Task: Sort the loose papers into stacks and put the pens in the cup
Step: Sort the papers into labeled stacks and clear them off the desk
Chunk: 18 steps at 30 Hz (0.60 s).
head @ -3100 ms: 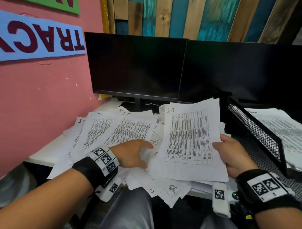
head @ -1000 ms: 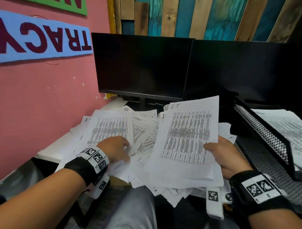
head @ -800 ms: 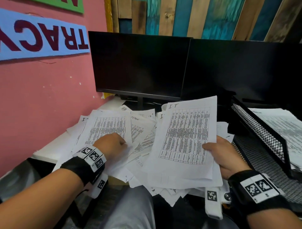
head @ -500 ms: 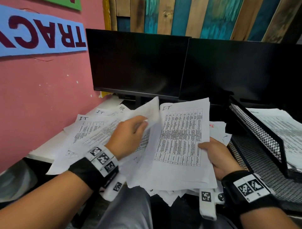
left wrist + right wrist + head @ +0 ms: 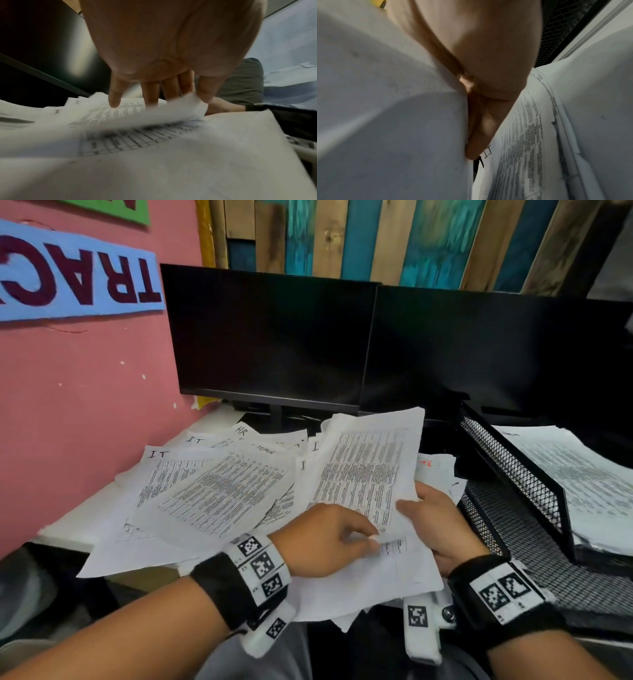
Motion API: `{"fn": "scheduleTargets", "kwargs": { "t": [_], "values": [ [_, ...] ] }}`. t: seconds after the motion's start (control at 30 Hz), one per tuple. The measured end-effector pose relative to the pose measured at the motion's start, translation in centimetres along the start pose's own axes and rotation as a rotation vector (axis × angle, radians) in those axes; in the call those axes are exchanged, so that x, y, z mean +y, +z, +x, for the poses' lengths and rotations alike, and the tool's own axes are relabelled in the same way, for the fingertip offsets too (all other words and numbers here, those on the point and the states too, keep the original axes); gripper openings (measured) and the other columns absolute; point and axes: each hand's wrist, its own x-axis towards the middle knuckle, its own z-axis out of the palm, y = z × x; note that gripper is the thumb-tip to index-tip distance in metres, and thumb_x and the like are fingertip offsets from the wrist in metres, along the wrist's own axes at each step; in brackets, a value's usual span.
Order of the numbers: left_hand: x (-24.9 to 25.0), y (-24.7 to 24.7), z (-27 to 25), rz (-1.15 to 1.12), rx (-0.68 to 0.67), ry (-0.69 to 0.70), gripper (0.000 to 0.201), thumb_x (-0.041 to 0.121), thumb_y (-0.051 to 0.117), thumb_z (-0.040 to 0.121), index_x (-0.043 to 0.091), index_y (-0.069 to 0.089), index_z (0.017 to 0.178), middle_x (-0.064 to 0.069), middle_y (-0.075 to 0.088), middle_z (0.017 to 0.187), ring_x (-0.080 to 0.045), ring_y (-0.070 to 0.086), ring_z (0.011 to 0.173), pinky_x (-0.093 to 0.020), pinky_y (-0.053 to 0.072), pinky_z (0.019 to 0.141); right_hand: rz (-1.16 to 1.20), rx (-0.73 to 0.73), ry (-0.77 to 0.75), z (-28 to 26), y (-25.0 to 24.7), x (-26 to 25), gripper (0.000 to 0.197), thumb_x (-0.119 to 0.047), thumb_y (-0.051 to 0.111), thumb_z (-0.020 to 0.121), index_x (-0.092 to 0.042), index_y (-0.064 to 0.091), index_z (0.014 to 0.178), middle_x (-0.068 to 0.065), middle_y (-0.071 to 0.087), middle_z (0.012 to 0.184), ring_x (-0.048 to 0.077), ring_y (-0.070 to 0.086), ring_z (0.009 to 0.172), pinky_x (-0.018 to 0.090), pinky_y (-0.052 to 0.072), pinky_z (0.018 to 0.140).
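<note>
My right hand [image 5: 436, 520] grips a stack of printed sheets [image 5: 363, 474] by its right edge, thumb on top, tilted up over the desk. In the right wrist view the right hand's fingers [image 5: 477, 135] lie beneath that stack [image 5: 402, 121], above a sheet marked I.T [image 5: 518, 142]. My left hand [image 5: 325, 539] reaches across onto the stack's near part. In the left wrist view thumb and fingers [image 5: 150, 94] pinch the edge of the top sheet [image 5: 171, 109], which is blurred. Loose printed papers [image 5: 212, 494] marked I.T, HR and Admin lie fanned on the left. No pen or cup shows.
Two dark monitors [image 5: 274, 337] stand behind the papers. A black mesh tray [image 5: 513, 474] on the right holds another pile of papers [image 5: 582, 477]. A pink wall [image 5: 85, 405] bounds the white desk [image 5: 78, 525] on the left.
My left hand lifted a sheet from the loose pile on the left and carried it right onto the stack in my right hand. The stack stayed in place.
</note>
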Motion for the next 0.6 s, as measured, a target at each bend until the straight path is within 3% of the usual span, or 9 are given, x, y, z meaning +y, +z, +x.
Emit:
{"fn": "scheduleTargets", "kwargs": {
  "t": [0.07,0.17,0.23,0.33,0.4,0.47,0.6],
  "values": [
    [-1.6,-1.7,-0.4,0.008,-0.015,-0.061,0.023,0.044,0.066,0.096,0.036,0.075,0.116,0.022,0.074,0.118,0.005,0.066,0.110,-0.025,0.051,0.102,0.025,0.041,-0.026,0.1,-0.4,0.0,0.041,0.013,0.046,0.099,-0.011,0.073,0.117,0.015,0.081,0.108,0.034,0.080,0.094,0.047,0.064,0.079],
    [-5.3,-4.9,-1.3,0.185,0.027,-0.230,0.022,0.038,0.066,0.093,0.039,0.073,0.114,0.023,0.072,0.120,-0.002,0.066,0.115,-0.031,0.052,0.104,0.076,0.082,-0.038,0.2,-1.4,-0.3,0.042,0.012,0.045,0.101,-0.016,0.074,0.114,0.009,0.082,0.106,0.030,0.080,0.093,0.042,0.063,0.076],
    [-7.0,-6.5,-2.0,0.310,0.055,-0.333,0.027,0.048,0.067,0.089,0.042,0.071,0.115,0.024,0.070,0.123,-0.006,0.066,0.114,-0.034,0.054,0.101,0.109,0.085,-0.043,0.4,-2.0,-0.5,0.042,0.011,0.045,0.102,-0.017,0.074,0.111,0.008,0.082,0.104,0.027,0.081,0.089,0.042,0.064,0.072],
    [-7.9,-7.7,-2.6,0.393,0.083,-0.483,0.053,0.066,0.067,0.081,0.039,0.065,0.126,0.024,0.064,0.124,-0.010,0.065,0.109,-0.033,0.054,0.095,0.123,0.080,-0.039,0.6,-1.9,-0.8,0.042,0.012,0.045,0.101,-0.016,0.074,0.111,0.010,0.082,0.105,0.029,0.081,0.089,0.041,0.066,0.069],
    [-8.1,-7.9,-2.5,0.444,0.023,-0.581,0.055,0.058,0.068,0.080,0.034,0.060,0.129,0.016,0.066,0.120,-0.012,0.066,0.101,-0.030,0.054,0.086,0.112,0.076,-0.037,0.7,-1.5,-0.9,0.042,0.012,0.045,0.101,-0.015,0.074,0.115,0.012,0.081,0.109,0.032,0.080,0.094,0.044,0.066,0.073],
    [-8.1,-7.9,-2.3,0.515,-0.058,-0.649,0.045,0.047,0.070,0.080,0.029,0.060,0.120,0.010,0.067,0.109,-0.014,0.065,0.095,-0.030,0.054,0.078,0.112,0.069,-0.031,0.8,-1.2,-0.9,0.042,0.012,0.044,0.101,-0.015,0.073,0.115,0.012,0.081,0.109,0.031,0.080,0.094,0.042,0.067,0.071],
    [-8.1,-8.3,-1.9,0.586,-0.091,-0.674,0.030,0.039,0.068,0.081,0.021,0.065,0.106,0.004,0.070,0.099,-0.017,0.067,0.090,-0.036,0.060,0.084,0.110,0.051,-0.020,0.6,-0.8,-0.8,0.042,0.012,0.044,0.101,-0.013,0.072,0.120,0.011,0.081,0.109,0.032,0.079,0.096,0.043,0.067,0.071]
  ]
}}
